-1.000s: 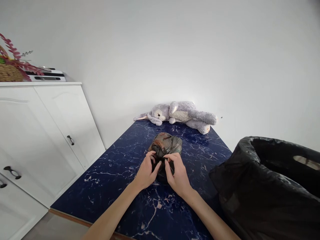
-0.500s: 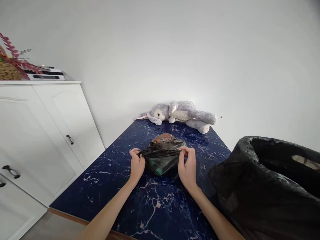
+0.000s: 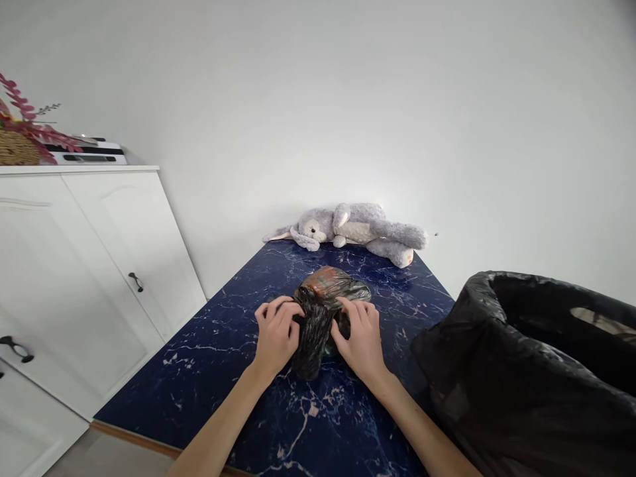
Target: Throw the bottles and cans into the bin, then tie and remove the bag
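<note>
Above a blue marbled tabletop (image 3: 209,351), the left hand (image 3: 277,336) and right hand (image 3: 362,338) are held facing each other, backs uppermost, fingers curved inward and thumbs set apart from the forefingers. A bulging black plastic bag (image 3: 340,285) is seen lying on the tabletop, its crinkled, bunched end stretched between the hands; both sides are touched by fingertips, though whether the film is pinched cannot be told. Through it a reddish tint is glimpsed, its source unidentifiable. At right, a bin (image 3: 491,384) is draped in black plastic, its depths hidden; at far left, pink-leaved sprigs (image 3: 20,99) are held in a wicker basket (image 3: 18,148).
</note>
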Demonstrator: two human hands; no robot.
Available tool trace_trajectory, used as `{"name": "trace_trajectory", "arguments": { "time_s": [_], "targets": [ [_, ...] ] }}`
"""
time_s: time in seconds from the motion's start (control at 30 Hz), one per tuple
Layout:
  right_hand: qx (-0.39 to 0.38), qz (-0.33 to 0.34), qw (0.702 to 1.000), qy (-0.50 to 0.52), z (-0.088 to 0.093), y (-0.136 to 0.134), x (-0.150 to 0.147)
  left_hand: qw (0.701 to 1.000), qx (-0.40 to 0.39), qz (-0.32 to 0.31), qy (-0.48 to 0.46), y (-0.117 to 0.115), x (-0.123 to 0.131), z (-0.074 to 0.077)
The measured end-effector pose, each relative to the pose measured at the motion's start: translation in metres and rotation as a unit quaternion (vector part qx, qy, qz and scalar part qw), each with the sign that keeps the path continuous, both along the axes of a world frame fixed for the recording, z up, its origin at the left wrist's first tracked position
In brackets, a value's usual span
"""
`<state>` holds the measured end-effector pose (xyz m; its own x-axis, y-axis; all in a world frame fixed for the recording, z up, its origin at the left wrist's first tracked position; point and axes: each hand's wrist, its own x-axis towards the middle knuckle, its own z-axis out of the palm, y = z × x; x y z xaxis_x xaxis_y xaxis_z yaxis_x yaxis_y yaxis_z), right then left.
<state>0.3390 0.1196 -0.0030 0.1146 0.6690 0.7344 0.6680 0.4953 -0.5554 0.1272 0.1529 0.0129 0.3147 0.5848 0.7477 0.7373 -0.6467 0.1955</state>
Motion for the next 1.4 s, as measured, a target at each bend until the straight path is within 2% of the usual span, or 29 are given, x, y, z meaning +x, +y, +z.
{"name": "trace_trajectory", "arguments": {
  "time_s": [0.1,0.27,0.4,0.5,0.6,0.7,0.87,0.97,1.1,1.23,1.33,1.4],
  "targets": [
    [-0.039,0.016,0.997,0.067,0.0,0.002,0.002,0.996,-0.059,-0.05,0.037,-0.001,0.003,-0.001],
    [-0.075,0.017,0.979,0.188,0.001,0.004,0.008,0.992,-0.105,-0.064,0.024,0.003,0.005,-0.009],
    [-0.096,0.053,0.956,0.271,0.0,0.002,0.008,0.989,-0.132,-0.06,-0.024,0.005,0.004,-0.012],
    [-0.106,0.076,0.939,0.317,-0.002,0.002,0.007,0.986,-0.135,-0.043,-0.088,0.007,0.002,-0.006],
    [-0.105,0.076,0.927,0.352,-0.003,0.004,0.008,0.982,-0.124,-0.04,-0.135,0.005,-0.001,0.004],
    [-0.087,0.063,0.921,0.375,-0.005,0.009,0.011,0.982,-0.106,-0.059,-0.143,-0.002,0.0,0.01],
    [-0.069,0.059,0.918,0.385,-0.011,0.016,0.015,0.983,-0.105,-0.104,-0.11,-0.023,0.002,0.008],
    [-0.08,0.047,0.919,0.382,-0.013,0.018,0.014,0.982,-0.11,-0.064,-0.141,-0.025,-0.009,0.01],
    [-0.111,0.033,0.924,0.365,-0.01,0.015,0.01,0.971,-0.11,0.005,-0.21,-0.011,-0.029,0.026],
    [-0.129,0.052,0.927,0.349,-0.004,0.009,0.003,0.961,-0.102,0.033,-0.254,0.001,-0.041,0.051],
    [-0.141,0.088,0.925,0.343,0.0,0.003,-0.004,0.967,-0.073,0.053,-0.24,-0.003,-0.051,0.065],
    [-0.149,0.113,0.92,0.343,0.003,-0.002,-0.008,0.972,-0.073,0.058,-0.216,-0.015,-0.062,0.067]
  ]
}}
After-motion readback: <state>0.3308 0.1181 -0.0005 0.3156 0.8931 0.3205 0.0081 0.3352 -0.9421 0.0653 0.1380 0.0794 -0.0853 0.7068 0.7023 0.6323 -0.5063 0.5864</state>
